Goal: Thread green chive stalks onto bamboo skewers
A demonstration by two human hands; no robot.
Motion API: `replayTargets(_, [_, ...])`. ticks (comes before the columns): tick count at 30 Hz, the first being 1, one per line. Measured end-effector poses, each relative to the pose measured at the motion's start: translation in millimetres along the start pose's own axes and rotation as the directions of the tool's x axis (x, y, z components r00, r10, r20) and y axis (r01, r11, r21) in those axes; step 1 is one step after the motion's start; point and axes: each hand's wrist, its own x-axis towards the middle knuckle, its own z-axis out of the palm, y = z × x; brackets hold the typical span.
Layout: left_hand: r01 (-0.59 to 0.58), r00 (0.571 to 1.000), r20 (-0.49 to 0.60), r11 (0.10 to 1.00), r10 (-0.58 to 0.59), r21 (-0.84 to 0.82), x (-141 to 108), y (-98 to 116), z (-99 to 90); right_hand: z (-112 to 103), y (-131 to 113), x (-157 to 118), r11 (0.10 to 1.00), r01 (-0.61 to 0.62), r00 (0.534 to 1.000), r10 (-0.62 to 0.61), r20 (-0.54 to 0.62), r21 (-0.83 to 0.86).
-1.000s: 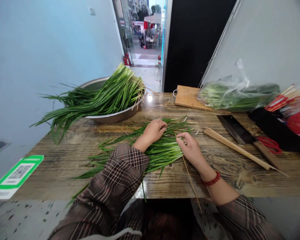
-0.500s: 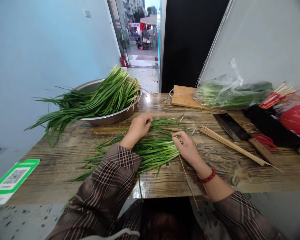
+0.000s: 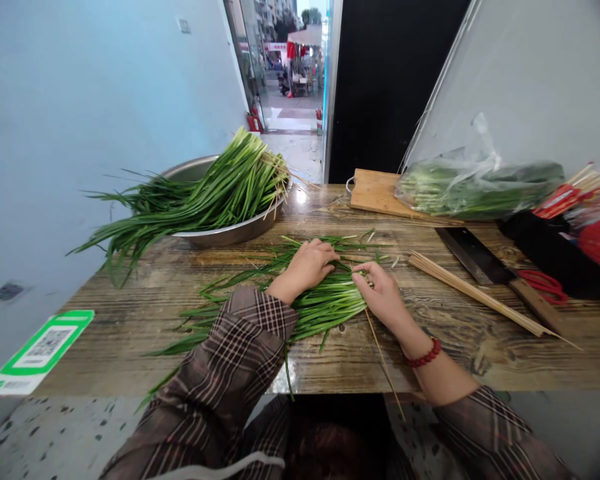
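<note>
Green garlic chives (image 3: 325, 307) lie side by side on the wooden table, their pale ends toward the right. A thin bamboo skewer (image 3: 384, 363) runs from these ends past the table's front edge. My right hand (image 3: 383, 293), with a red bead bracelet, pinches at the pale ends, where the skewer's tip appears to be. Palm down over the leaves, my left hand (image 3: 310, 265) has its fingers closed on chives near the right fingertips. The exact contact under its fingers is hidden. Loose chives (image 3: 350, 240) lie just behind the hands.
A metal basin (image 3: 230, 235) heaped with chives stands back left. To the right are a bundle of skewers (image 3: 475, 293), a cleaver (image 3: 480, 257) and red-handled scissors (image 3: 545, 287). Behind them sit a cutting board (image 3: 375, 190) and bagged greens (image 3: 475, 190). A QR-code card (image 3: 45, 347) lies left.
My left hand has moved right and toward me, from the loose chives behind to beside my right hand. My right hand stays at the pale ends. The view has shifted slightly.
</note>
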Motion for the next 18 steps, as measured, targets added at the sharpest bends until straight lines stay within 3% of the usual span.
replayTargets(5, [0.039, 0.999, -0.027, 0.998, -0.038, 0.054, -1, -2, 2.6, 0, -2, 0, 0.999, 0.026, 0.999, -0.027, -0.027, -0.029])
replayTargets(8, [0.094, 0.983, -0.145, 0.986, -0.114, -0.137, 0, -6, 1.4, 0, -5, -1, 1.000, 0.023, 0.999, -0.023, -0.034, -0.005])
replayTargets(11, [0.131, 0.954, -0.196, 0.904, -0.227, -0.407, 0, -7, -0.7, 0, -8, -1, 0.999, 0.027, 0.999, -0.026, -0.035, 0.027])
replayTargets(14, [0.139, 0.939, -0.178, 0.798, -0.294, -0.587, 0, -4, -2.5, -1, -11, -2, 0.997, 0.049, 0.998, -0.046, -0.050, 0.059])
replayTargets(18, [0.151, 0.954, -0.092, 0.721, -0.287, -0.676, 0, 3, -4.4, -3, -15, -2, 0.996, 0.058, 0.997, -0.054, -0.061, 0.060])
